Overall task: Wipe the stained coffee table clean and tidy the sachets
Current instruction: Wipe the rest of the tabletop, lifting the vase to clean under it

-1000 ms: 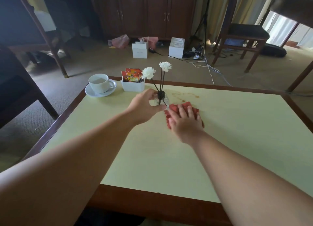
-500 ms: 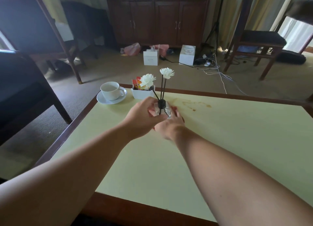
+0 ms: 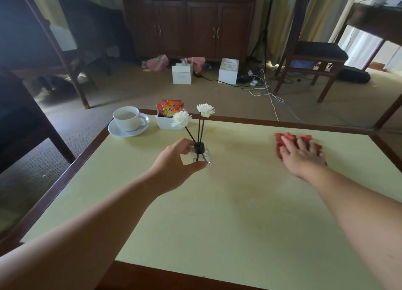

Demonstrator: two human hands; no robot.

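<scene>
The left hand (image 3: 174, 159) grips a small glass vase (image 3: 201, 153) near the middle of the table (image 3: 217, 213), thumb at the near side and fingers curled round the far side; the vase stands upright on the pale top with thin dark stems rising from its black neck to two white flowers (image 3: 181, 118). The right hand (image 3: 301, 153) lies flat, fingers spread and straight, pressing a red cloth (image 3: 282, 138) onto the table toward the right far corner — well apart from the vase. A faint brownish stain (image 3: 233, 145) shows on the surface between the vase and the cloth. At the far left edge a white cup (image 3: 127, 118) sits on its saucer (image 3: 121, 132), and just beside it to the right stands a white holder (image 3: 165, 123) with the red and orange sachets (image 3: 169, 108) upright inside it — one flower overlaps the holder in this view. Beyond the table, on the carpet, are two white boxes (image 3: 182, 74), loose cables (image 3: 267, 92), a dark wooden cabinet (image 3: 189, 26) and a chair (image 3: 313, 59) at right.
</scene>
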